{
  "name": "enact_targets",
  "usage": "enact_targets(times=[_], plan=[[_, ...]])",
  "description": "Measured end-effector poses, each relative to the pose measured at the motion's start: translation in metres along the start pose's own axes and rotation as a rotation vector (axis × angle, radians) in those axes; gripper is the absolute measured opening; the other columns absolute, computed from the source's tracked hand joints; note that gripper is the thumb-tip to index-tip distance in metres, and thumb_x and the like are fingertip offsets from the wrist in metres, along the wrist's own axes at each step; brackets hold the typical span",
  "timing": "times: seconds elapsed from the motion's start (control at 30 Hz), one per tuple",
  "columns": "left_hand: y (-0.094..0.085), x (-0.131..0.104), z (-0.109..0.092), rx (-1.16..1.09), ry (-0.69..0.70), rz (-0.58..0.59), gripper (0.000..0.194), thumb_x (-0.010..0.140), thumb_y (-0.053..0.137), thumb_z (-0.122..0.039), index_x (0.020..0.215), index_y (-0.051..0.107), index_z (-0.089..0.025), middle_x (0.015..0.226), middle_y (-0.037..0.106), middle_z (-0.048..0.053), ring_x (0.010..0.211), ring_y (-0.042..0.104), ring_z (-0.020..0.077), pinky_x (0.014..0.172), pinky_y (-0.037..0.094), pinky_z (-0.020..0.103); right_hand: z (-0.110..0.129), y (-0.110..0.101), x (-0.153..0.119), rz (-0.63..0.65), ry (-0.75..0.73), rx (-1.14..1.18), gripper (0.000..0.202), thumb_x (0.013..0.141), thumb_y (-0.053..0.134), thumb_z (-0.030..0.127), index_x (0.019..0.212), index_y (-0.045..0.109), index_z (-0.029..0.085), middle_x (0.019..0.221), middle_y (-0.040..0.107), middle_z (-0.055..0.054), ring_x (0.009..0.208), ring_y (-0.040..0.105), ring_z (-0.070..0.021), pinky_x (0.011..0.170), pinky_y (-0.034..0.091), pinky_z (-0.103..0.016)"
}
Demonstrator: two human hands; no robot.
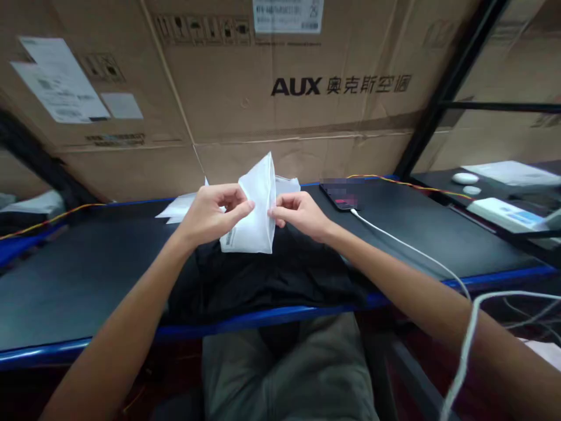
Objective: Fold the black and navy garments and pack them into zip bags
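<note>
A white pouch (256, 228) with a small printed mark near its lower left corner is held up between my hands, above the dark worktop. My left hand (214, 213) pinches its left side, thumb across the front. At its right edge, the fingertips of my right hand (300, 215) are closed on the pouch. Black cloth (280, 278) lies spread on the worktop below it. Behind my left hand are white sheets or packets (179, 207), and another white piece (287, 185) shows partly behind the pouch.
A phone (339, 194) with a white cable (407, 245) plugged in lies to the right on the worktop (87, 269). Large cardboard boxes (333, 111) stand behind. Black shelf posts (442, 93) rise at the sides. A white power strip (504, 213) sits far right.
</note>
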State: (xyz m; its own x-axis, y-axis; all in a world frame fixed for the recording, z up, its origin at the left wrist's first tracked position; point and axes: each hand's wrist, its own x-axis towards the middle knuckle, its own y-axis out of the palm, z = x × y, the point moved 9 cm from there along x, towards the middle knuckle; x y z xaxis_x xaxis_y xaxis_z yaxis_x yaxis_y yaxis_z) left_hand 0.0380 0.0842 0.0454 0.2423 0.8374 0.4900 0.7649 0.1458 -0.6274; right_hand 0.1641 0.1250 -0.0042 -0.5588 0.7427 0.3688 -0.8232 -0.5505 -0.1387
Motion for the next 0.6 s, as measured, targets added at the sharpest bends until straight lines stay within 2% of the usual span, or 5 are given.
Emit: enact_targets(times=[0.17,0.27,0.33,0.5,0.6], plan=[[0.023,-0.005,-0.005,0.090,0.042,0.139,0.032,0.076,0.068,-0.044,0.061,0.056,-0.019,0.053,0.052,-0.003,0.050,0.045,0.0109,0.049,0.033,0.023,0.003,0.002,-0.002,-0.033,-0.021,0.051,0.028,0.070,0.079,0.040,0.073,0.062,0.018,0.069,0.063,0.001,0.066,0.058,-0.0130,0.067,0.049,-0.028],[0.022,-0.005,-0.008,0.112,0.075,0.124,0.025,0.078,0.063,-0.036,0.061,0.056,-0.019,0.053,0.052,-0.004,0.051,0.046,0.0112,0.052,0.035,0.024,0.001,0.002,-0.001,-0.064,-0.029,0.043,0.030,0.072,0.077,0.043,0.076,0.062,0.018,0.072,0.063,0.000,0.067,0.061,-0.0142,0.066,0.051,-0.029],[0.008,-0.003,-0.011,0.135,0.101,0.019,0.021,0.077,0.060,-0.029,0.060,0.054,-0.019,0.053,0.052,-0.004,0.051,0.047,0.0112,0.053,0.036,0.024,0.001,-0.001,-0.001,-0.102,-0.048,0.022,0.027,0.074,0.075,0.042,0.076,0.060,0.019,0.072,0.062,0.000,0.066,0.063,-0.0149,0.064,0.051,-0.029],[-0.043,-0.012,-0.025,0.337,0.195,-0.468,0.012,0.073,0.061,-0.018,0.064,0.053,-0.019,0.057,0.053,-0.004,0.053,0.049,0.0113,0.058,0.039,0.025,0.007,-0.006,-0.004,-0.130,-0.111,-0.177,0.021,0.081,0.069,0.038,0.079,0.060,0.019,0.073,0.063,-0.001,0.067,0.064,-0.0169,0.064,0.050,-0.030],[-0.046,-0.015,-0.027,0.421,0.235,-0.544,0.008,0.076,0.060,-0.014,0.073,0.055,-0.020,0.068,0.058,-0.002,0.063,0.054,0.0134,0.066,0.042,0.026,0.008,-0.003,-0.006,-0.114,-0.177,-0.392,0.021,0.087,0.064,0.039,0.085,0.064,0.019,0.075,0.065,-0.003,0.068,0.060,-0.0162,0.065,0.048,-0.030]])
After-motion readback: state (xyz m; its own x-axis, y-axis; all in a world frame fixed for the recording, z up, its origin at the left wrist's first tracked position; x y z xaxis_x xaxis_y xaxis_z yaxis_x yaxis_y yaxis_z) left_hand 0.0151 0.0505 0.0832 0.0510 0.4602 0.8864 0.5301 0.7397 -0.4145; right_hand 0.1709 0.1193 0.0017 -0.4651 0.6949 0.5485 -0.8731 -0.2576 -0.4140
